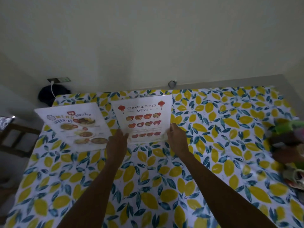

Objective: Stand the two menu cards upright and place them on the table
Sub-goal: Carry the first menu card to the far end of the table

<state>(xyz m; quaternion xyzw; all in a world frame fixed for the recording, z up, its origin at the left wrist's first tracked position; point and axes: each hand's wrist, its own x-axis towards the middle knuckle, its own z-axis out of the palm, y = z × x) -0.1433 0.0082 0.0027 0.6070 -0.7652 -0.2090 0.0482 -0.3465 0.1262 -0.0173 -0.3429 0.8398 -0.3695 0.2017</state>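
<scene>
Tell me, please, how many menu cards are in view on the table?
2: the white Chinese food menu card stands centre, between both hands; the white Thai menu card is to its left. None seems hidden.

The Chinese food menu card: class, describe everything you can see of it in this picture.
The Chinese food menu card is a white, glossy sheet headed "CHINESE FOOD MENU", with a red lantern at each top corner and rows of small dish photos. It stands roughly upright, leaning slightly back, on the lemon-print tablecloth. The left hand touches its lower left edge and the right hand its lower right edge.
</scene>
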